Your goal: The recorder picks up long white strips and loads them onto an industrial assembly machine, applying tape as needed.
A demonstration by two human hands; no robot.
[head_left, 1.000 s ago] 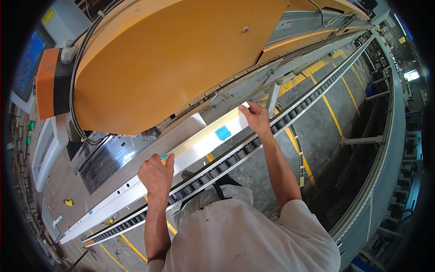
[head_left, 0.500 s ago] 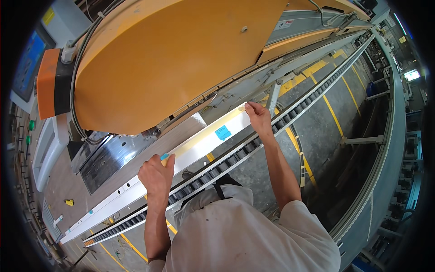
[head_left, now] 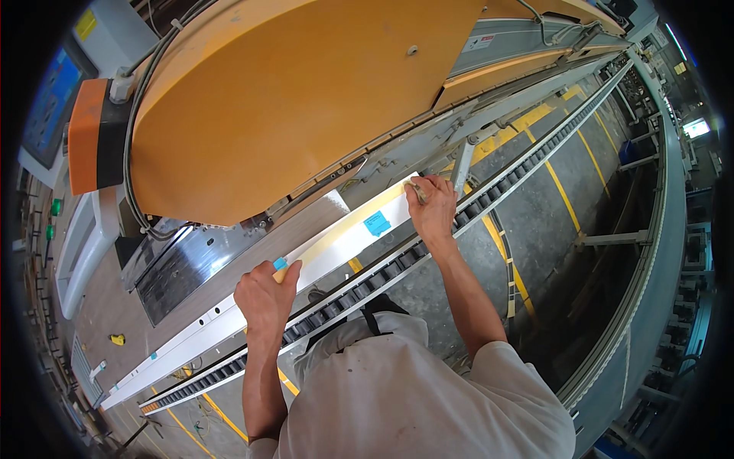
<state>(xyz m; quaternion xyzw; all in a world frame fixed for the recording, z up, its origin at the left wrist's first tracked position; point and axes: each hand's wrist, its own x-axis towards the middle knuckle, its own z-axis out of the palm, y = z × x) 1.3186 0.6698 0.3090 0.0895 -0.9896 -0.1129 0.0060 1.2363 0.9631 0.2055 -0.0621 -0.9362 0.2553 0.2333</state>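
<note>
A long white panel point(head_left: 336, 257) runs diagonally, lower left to upper right, along the machine's front. A pale yellow strip point(head_left: 352, 227) lies along its upper edge between my hands, and a light blue patch point(head_left: 377, 223) sticks to its face. My left hand point(head_left: 264, 297) is closed near the panel's middle, thumb up, on a small yellow piece with a light blue bit point(head_left: 280, 264) on top; its kind is unclear. At the panel's right end my right hand point(head_left: 434, 208) has curled fingers around something tan, mostly hidden by them.
An orange-yellow machine cover point(head_left: 290, 107) bulges over the panel's far side. Between the panel and my body runs a black roller rail point(head_left: 390, 268). A yellow object point(head_left: 117, 340) lies on the brown surface at left. A grey beam point(head_left: 634, 321) curves along the right.
My right hand has turned and curled from a fingertip pinch at the panel's end, and a tan thing now shows in its fingers. My left hand has barely shifted.
</note>
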